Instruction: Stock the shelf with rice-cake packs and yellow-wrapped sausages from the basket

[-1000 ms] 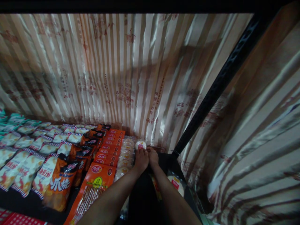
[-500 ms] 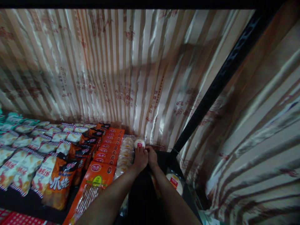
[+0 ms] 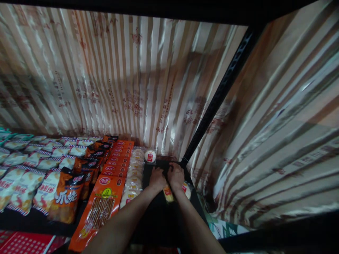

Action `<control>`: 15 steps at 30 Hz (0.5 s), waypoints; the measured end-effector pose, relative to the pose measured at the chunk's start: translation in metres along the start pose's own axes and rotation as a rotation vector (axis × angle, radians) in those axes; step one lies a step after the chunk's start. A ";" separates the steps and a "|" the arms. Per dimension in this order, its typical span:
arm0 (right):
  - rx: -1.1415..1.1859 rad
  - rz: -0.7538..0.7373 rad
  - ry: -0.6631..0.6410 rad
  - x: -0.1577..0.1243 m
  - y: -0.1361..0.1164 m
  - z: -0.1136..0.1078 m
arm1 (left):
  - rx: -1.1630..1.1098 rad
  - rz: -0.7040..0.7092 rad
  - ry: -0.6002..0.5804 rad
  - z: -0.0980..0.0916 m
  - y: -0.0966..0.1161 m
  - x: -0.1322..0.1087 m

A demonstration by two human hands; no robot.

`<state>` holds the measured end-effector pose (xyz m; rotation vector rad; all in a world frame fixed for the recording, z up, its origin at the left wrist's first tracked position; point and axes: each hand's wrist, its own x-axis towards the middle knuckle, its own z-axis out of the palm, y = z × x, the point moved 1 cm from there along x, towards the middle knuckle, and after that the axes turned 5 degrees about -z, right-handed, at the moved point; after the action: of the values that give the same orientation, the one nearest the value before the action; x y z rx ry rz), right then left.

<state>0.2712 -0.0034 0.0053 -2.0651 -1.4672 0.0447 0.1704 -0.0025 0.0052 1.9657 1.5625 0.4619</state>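
My left hand point(image 3: 157, 178) rests over the black shelf point(image 3: 150, 218) with its fingers stretched forward and nothing seen in them. Just right of it, my right hand point(image 3: 176, 175) lies with its fingers apart, holding nothing I can see. A round white packaged cake point(image 3: 150, 156) with a red label sits at the back, beyond my left fingertips. Between my wrists lies a small yellow packet point(image 3: 167, 194). Another round white packaged cake point(image 3: 188, 191) is partly hidden behind my right wrist. Left of my left hand runs a row of clear-wrapped round cakes point(image 3: 134, 173).
Orange snack packs point(image 3: 102, 197) and rows of snack bags point(image 3: 45, 187) fill the left side. A black post point(image 3: 217, 95) rises at the back right corner. Striped, printed sheeting point(image 3: 148, 88) hangs behind. A red checked basket point(image 3: 23, 243) shows at lower left.
Both hands have come away from the round cake at the back and moved toward me, spreading apart. That cake stays at the back. The view has shifted right.
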 end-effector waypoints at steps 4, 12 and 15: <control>-0.060 0.053 -0.012 -0.018 0.016 -0.019 | 0.034 0.116 -0.099 0.010 0.012 -0.023; -0.150 0.226 -0.096 -0.044 0.043 -0.027 | 0.042 0.051 -0.168 0.017 0.029 -0.080; -0.092 0.144 -0.121 -0.047 0.047 -0.024 | -0.049 0.000 -0.176 0.025 0.031 -0.098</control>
<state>0.3011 -0.0645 -0.0122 -2.2748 -1.4123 0.1651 0.1838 -0.1075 0.0143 1.9140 1.4279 0.3149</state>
